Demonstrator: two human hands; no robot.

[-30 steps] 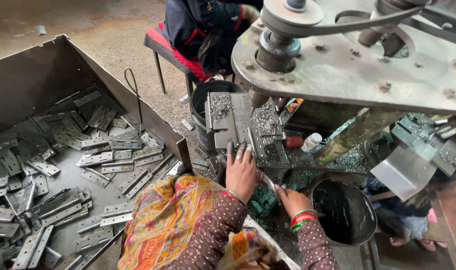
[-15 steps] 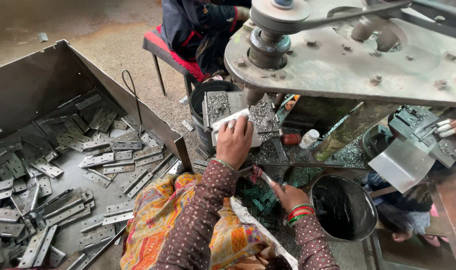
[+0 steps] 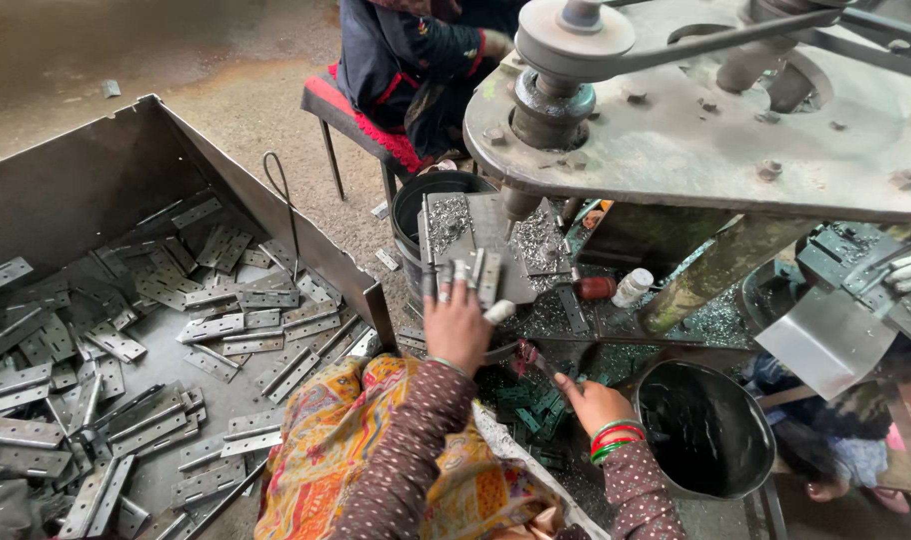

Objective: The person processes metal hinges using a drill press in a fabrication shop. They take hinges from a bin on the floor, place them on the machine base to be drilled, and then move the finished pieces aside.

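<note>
My left hand (image 3: pixel 458 325), its fingertips wrapped in tape, presses a grey metal hinge (image 3: pixel 488 278) onto the drill press table (image 3: pixel 456 225), just below the spindle (image 3: pixel 521 203). The table is strewn with metal shavings. My right hand (image 3: pixel 594 402), with red and green bangles at the wrist, is lower and to the right. Its fingers curl around the end of a thin dark rod (image 3: pixel 534 360) that slants up to the left. A patterned orange cloth (image 3: pixel 346 450) covers my lap.
A large open metal bin (image 3: pixel 276 215) full of several grey hinges stands at left. A black bucket (image 3: pixel 711 430) sits at lower right. The grey machine head (image 3: pixel 696 130) overhangs. A person sits on a red stool (image 3: pixel 361 120) behind; another person's taped hand (image 3: pixel 910 270) shows at right.
My left hand rose from beside my lap to the drill table, carrying a hinge and setting it under the spindle. My right hand stayed low on the rod.
</note>
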